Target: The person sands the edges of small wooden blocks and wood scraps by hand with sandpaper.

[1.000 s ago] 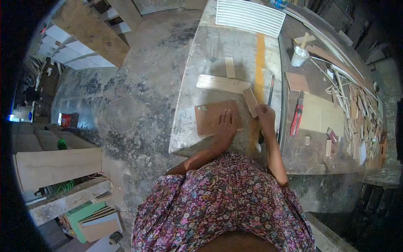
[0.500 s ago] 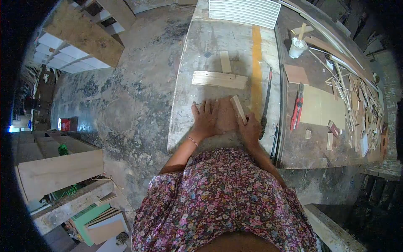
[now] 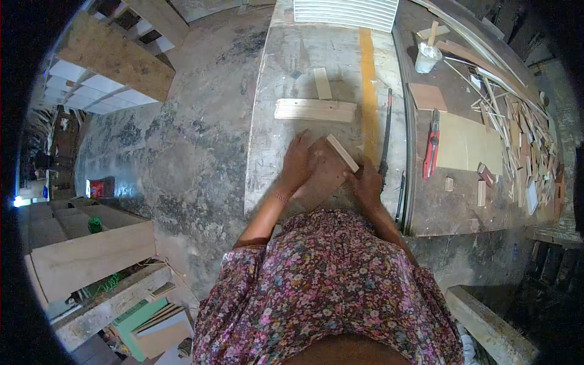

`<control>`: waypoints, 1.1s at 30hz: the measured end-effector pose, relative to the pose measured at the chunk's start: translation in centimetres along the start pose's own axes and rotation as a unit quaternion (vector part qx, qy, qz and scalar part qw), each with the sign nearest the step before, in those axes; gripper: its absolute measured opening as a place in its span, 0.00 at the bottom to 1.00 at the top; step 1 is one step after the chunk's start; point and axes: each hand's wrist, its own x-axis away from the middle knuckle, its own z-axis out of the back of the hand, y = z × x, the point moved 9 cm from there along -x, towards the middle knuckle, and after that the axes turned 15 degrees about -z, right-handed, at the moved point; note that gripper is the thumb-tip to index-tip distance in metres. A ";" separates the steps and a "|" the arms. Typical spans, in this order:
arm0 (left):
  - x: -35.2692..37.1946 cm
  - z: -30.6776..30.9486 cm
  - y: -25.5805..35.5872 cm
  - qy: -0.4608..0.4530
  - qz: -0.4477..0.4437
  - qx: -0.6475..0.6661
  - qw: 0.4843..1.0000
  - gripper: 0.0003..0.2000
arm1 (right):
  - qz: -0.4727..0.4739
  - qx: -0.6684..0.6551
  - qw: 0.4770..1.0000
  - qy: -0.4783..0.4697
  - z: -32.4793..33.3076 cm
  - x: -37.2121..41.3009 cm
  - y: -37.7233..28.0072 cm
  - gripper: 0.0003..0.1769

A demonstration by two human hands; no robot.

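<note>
A small brown board [image 3: 321, 175] lies at an angle in front of my body, between my two hands. A short pale wood strip [image 3: 342, 153] runs along its upper right edge. My left hand [image 3: 296, 165] is closed at the board's left side, its fingertips partly in shadow. My right hand [image 3: 367, 184] grips the lower end of the strip at the board's right corner, thumb over the board; its other fingers are mostly hidden. Beyond them on the worktable [image 3: 267, 143] lie a longer pale wood piece [image 3: 315, 110] and a short flat one [image 3: 322, 83].
Right of a yellow stripe lies a dark, thin rod-like tool [image 3: 387, 131]. On the adjoining table are a red utility knife [image 3: 431, 145], a yellowish panel [image 3: 468, 143], a white cup with a stick [image 3: 428, 56] and many wood offcuts [image 3: 526, 137]. A white slatted panel [image 3: 347, 12] lies at the far end.
The brown board and wood strip have turned anticlockwise, the strip now slanting more. My left hand has gone from spread flat on the board to closed at its side. The view has shifted slightly.
</note>
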 end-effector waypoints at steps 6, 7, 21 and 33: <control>-0.6 -2.5 -2.8 -0.019 0.013 0.039 0.999 0.17 | -0.126 -0.026 0.988 -0.079 -0.1 0.3 0.8 0.21; -0.2 -2.8 -3.3 -0.024 0.037 0.042 0.998 0.16 | -0.127 -0.022 0.990 -0.063 -0.2 0.2 1.2 0.21; 3.8 -1.2 -4.5 0.099 0.206 -0.022 0.973 0.17 | 0.012 0.002 0.996 -0.085 -2.7 -8.1 -1.3 0.15; 3.4 -0.6 -3.1 0.131 0.141 -0.045 0.980 0.18 | 0.034 0.039 0.997 -0.061 -3.7 -7.8 -0.1 0.17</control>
